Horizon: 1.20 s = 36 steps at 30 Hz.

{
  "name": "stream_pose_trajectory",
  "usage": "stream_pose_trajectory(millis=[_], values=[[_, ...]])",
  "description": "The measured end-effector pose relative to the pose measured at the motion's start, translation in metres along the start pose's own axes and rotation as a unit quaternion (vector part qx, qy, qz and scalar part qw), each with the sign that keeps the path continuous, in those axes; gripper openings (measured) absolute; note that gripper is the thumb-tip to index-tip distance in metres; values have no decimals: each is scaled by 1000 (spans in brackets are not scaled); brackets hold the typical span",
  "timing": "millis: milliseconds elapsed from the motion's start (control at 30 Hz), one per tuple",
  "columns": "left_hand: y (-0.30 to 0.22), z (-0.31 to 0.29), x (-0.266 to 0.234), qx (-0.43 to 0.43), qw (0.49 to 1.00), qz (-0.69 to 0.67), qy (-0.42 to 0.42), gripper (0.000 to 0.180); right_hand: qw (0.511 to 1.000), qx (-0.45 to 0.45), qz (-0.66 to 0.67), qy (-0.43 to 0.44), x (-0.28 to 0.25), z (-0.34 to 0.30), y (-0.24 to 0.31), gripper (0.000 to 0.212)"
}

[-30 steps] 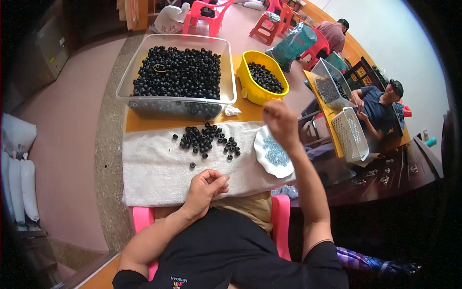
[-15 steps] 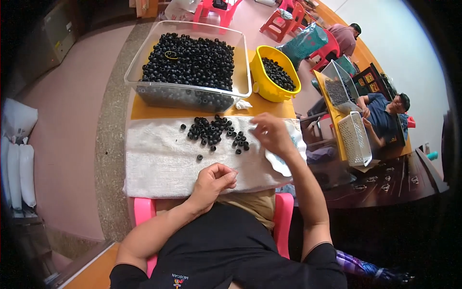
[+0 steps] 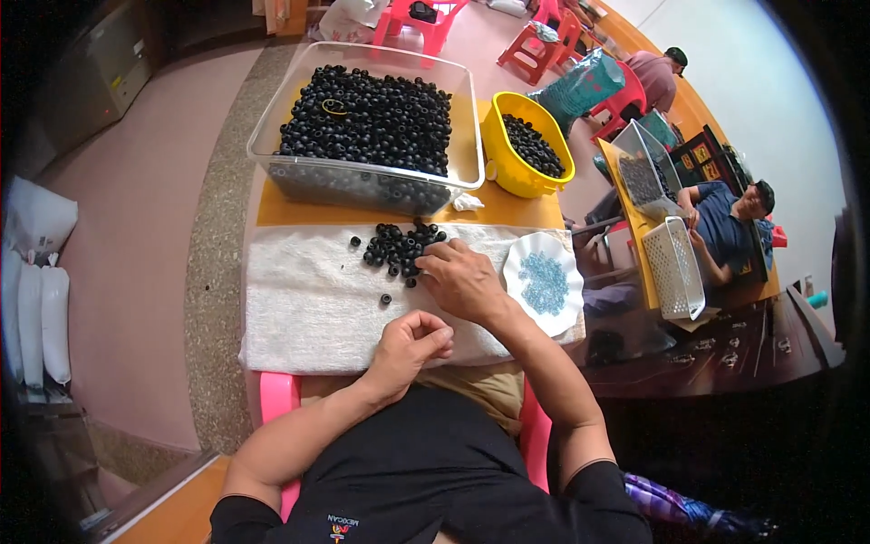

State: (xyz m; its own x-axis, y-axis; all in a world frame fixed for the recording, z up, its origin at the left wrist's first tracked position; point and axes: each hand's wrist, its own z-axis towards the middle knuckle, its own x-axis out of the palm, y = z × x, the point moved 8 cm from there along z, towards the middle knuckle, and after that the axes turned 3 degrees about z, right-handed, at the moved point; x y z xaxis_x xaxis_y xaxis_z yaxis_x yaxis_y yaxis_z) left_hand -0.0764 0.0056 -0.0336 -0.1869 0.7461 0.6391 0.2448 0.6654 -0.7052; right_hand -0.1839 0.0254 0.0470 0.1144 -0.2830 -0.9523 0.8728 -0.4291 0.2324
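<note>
A loose pile of round black beads with holes [image 3: 397,247] lies on a white cloth [image 3: 299,308] in front of me. My right hand [image 3: 464,279] is at the right side of this pile, its fingers bent down among the beads; the fingertips are partly hidden, and what they pinch cannot be made out. Nearer to me, my left hand [image 3: 412,349] hovers over the cloth's front part, with thumb and index finger pressed together. Anything between them is too small to see. Right of my right hand, a white scalloped plate [image 3: 569,317] holds small pale-blue transparent pieces.
Beyond the cloth stands a clear plastic bin [image 3: 467,186] full of black beads, next to a yellow tub [image 3: 507,177] with more. A crumpled white tissue [image 3: 468,202] lies between. At right, a person [image 3: 725,218] sits by a white perforated basket [image 3: 671,272]; another person [image 3: 652,77] sits farther back.
My right hand has moved left and toward me, from beside the plate to the bead pile, uncovering the plate. My left hand keeps its pinch in nearly the same place.
</note>
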Motion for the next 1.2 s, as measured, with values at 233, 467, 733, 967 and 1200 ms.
stream_pose_trajectory(millis=[233, 467, 733, 967, 1200], values=[[0, 1, -2, 9, 1000, -1, 8, 11, 999, 6, -33, 40, 5, -3, -6, 8], [-1, 1, 1, 12, 1000, 1, 13, 11, 999, 10, 25, -37, -15, -2, -10, 17], [1, 1, -2, 7, 1000, -4, 8, 12, 995, -47, 48, -71, -19, 23, 12, 30], [0, 2, -2, -1, 1000, -6, 1, 13, 998, -37, 33, 49, -1, 30, 17, 26], [1, 2, -4, -4, 1000, -17, 9, 14, 994, -16, 31, 100, 1, 18, 12, 18]])
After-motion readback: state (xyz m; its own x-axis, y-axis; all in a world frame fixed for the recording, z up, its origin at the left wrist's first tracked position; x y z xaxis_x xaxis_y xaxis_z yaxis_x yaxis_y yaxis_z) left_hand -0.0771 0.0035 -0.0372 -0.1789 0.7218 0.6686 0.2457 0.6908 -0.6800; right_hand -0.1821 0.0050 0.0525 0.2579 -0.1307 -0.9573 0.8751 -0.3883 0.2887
